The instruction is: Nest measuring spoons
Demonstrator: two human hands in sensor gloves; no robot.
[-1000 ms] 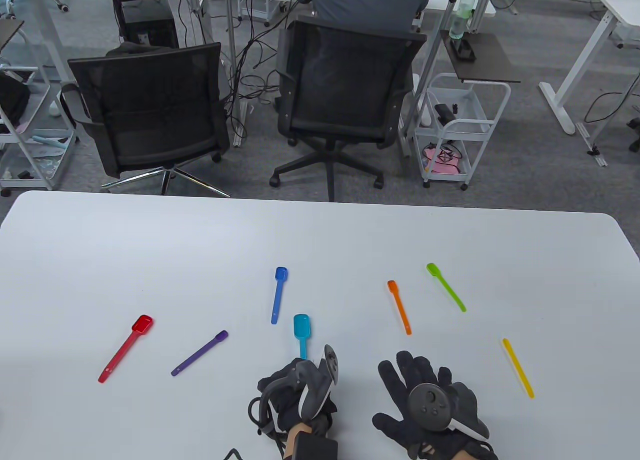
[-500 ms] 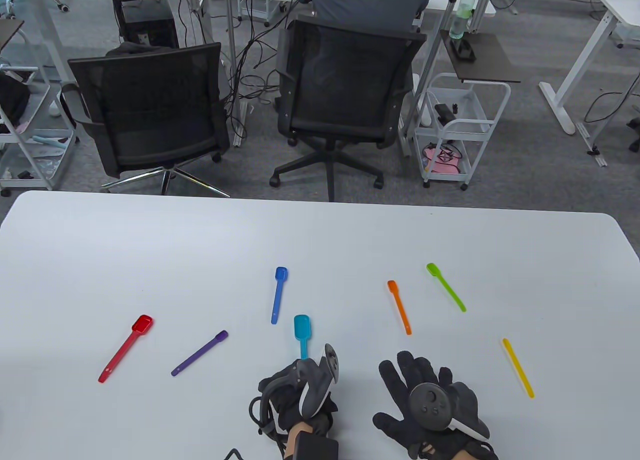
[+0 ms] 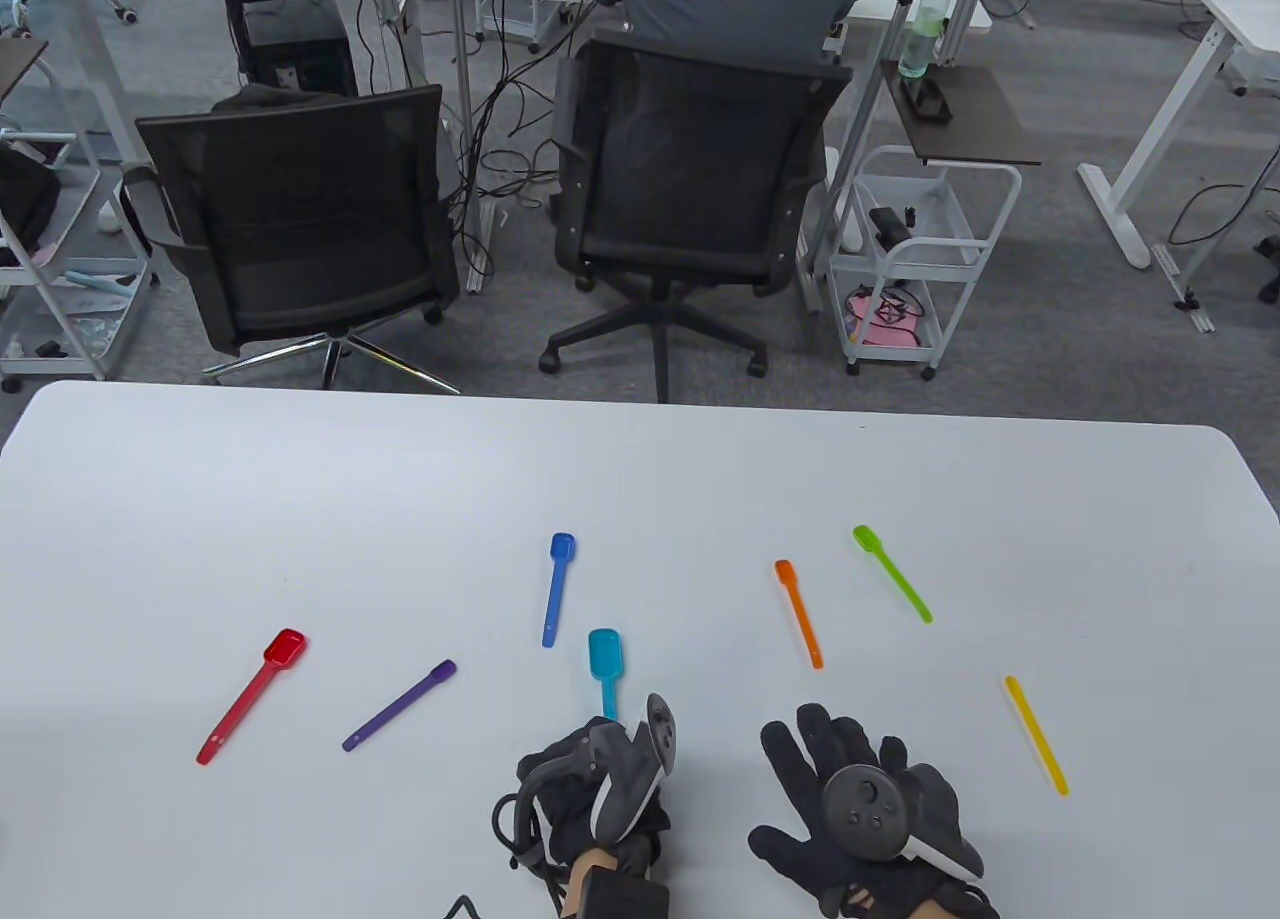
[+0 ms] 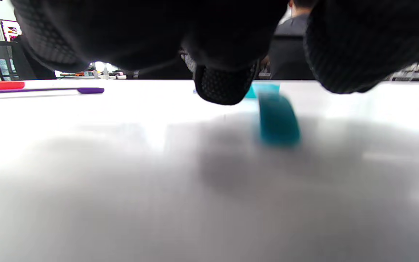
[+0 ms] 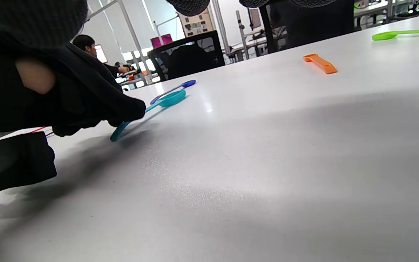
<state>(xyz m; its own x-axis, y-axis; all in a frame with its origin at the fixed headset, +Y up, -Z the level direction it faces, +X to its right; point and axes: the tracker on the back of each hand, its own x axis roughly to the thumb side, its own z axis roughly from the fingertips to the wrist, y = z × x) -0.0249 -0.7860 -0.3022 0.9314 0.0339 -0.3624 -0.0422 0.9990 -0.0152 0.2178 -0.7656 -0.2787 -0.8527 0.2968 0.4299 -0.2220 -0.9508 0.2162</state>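
Red comes first: the red spoon [image 3: 252,695] lies farthest left of the teal spoon [image 3: 604,667] on the white desk [image 3: 300,499], its bowl pointing away from the person. The purple spoon [image 3: 399,705] lies between the red one and the teal spoon, slanted the same way. The blue spoon [image 3: 556,588] lies just beyond and left of the teal spoon, close beside its bowl but apart. The teal spoon itself lies flat on the desk with its bowl away from the person, and its handle end runs under the left hand [image 3: 590,784]. That hand's grip is curled over the handle end, fingertips down at it; in the right wrist view a fingertip [image 5: 131,109] touches the handle, but whether the fingers truly pinch it I cannot tell. Right of the teal spoon, the right hand [image 3: 860,819] rests flat on the desk, fingers spread, its grip slack and holding nothing. Beyond it lies the orange spoon [image 3: 798,614], then the green spoon [image 3: 892,573] further right, and the yellow spoon [image 3: 1036,734] farthest right of the teal spoon.
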